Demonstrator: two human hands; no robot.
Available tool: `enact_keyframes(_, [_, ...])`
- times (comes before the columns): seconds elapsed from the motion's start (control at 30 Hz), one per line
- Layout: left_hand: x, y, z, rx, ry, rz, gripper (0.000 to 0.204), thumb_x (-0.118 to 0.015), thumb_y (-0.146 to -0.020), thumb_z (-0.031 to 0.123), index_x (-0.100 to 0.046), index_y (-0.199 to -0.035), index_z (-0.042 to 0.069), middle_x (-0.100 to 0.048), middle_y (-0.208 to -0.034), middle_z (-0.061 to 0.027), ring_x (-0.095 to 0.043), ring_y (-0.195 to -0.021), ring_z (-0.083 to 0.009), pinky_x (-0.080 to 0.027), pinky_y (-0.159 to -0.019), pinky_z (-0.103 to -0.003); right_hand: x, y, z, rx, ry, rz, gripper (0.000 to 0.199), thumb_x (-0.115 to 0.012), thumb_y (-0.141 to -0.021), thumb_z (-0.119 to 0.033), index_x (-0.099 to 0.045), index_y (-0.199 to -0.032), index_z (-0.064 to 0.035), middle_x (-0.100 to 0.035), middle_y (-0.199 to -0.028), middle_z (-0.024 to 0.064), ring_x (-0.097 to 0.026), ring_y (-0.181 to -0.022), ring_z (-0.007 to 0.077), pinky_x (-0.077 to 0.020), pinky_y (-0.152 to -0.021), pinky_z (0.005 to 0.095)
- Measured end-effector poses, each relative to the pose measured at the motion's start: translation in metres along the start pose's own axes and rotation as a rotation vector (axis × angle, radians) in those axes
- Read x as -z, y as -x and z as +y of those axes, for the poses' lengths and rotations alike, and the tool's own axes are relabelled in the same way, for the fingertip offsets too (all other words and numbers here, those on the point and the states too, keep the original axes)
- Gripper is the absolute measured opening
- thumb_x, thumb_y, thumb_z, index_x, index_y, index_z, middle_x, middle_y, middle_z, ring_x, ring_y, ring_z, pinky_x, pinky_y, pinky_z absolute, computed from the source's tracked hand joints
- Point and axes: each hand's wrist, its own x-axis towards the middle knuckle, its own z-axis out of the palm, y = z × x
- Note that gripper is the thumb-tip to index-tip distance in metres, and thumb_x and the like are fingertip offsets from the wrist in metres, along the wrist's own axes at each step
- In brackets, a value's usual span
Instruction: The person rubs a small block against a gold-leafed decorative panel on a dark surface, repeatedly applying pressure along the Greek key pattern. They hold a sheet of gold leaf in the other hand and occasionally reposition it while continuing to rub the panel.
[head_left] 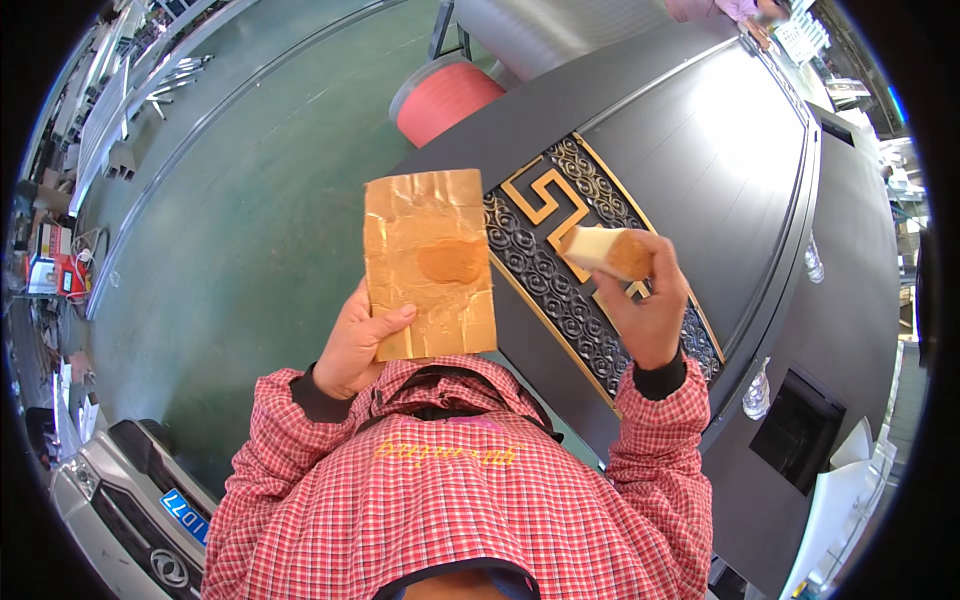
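Observation:
My left hand (350,345) grips a flat piece of cardboard (425,210) by its lower left edge, thumb on top. The card is coated gold, and a darker orange-gold smear (450,262) lies right of its middle. Above the panel, my right hand (652,315) pinches a cream sponge block (597,246) whose right end is stained orange-gold. Beneath the right hand lies a dark grey door panel (690,165). Across it runs a decorative band of black raised scrolls (515,245) with gold edging and a gold angular key pattern (548,195), partly hidden by my right hand and the sponge.
A red spool (450,105) and a large grey roll (555,35) stand beyond the panel. Another person's sleeve (705,8) shows at the far right. Plastic-wrapped fittings (757,392) and a rectangular cutout (795,430) are on the right. A silver vehicle (125,515) is at lower left.

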Motion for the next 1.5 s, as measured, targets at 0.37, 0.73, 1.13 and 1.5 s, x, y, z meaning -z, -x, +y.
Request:
enact_keyframes(0.37, [0.036,0.008,0.004,0.019,0.027,-0.077,0.056,-0.057,-0.090,-0.001,-0.031,-0.139,0.003,-0.050,-0.134,-0.0100,-0.053,-0.120,-0.0198,-0.045,-0.101,-0.037,-0.059,-0.008,-0.068,0.229,0.078,-0.271,0.040,-0.070,-0.063,0.000,-0.061,-0.102,-0.0070,-0.065,-0.097,0.0088,-0.063,-0.091,0.0281,-0.0513,-0.077,0.0355])
enact_keyframes(0.73, [0.051,0.022,0.013,-0.034,-0.071,0.114,0.053,-0.052,-0.090,0.000,-0.031,-0.138,0.004,-0.054,-0.126,-0.0140,-0.061,-0.107,-0.0251,-0.056,-0.078,-0.037,-0.012,0.007,0.019,-0.124,0.276,0.147,0.035,-0.074,-0.072,-0.004,-0.058,-0.103,-0.0056,-0.066,-0.091,0.0131,-0.065,-0.079,0.0285,-0.0511,-0.074,0.0337])
enact_keyframes(1.13, [0.016,0.021,-0.003,-0.070,-0.141,0.269,0.048,-0.051,-0.093,0.007,-0.032,-0.137,0.007,-0.057,-0.121,-0.0138,-0.068,-0.093,-0.0252,-0.062,-0.055,-0.033,0.030,0.061,0.167,-0.247,0.351,-0.024,0.037,-0.075,-0.072,-0.008,-0.057,-0.105,-0.0094,-0.066,-0.093,0.0121,-0.064,-0.088,0.0311,-0.0502,-0.074,0.0385])
enact_keyframes(1.5, [-0.008,0.024,-0.018,-0.095,-0.160,0.326,0.048,-0.051,-0.093,0.008,-0.032,-0.137,0.007,-0.057,-0.121,-0.0135,-0.068,-0.093,-0.0258,-0.061,-0.054,-0.033,0.034,0.050,0.187,-0.170,0.385,-0.049,0.035,-0.076,-0.072,-0.009,-0.059,-0.103,-0.0104,-0.065,-0.093,0.0107,-0.064,-0.086,0.0306,-0.0510,-0.074,0.0378])
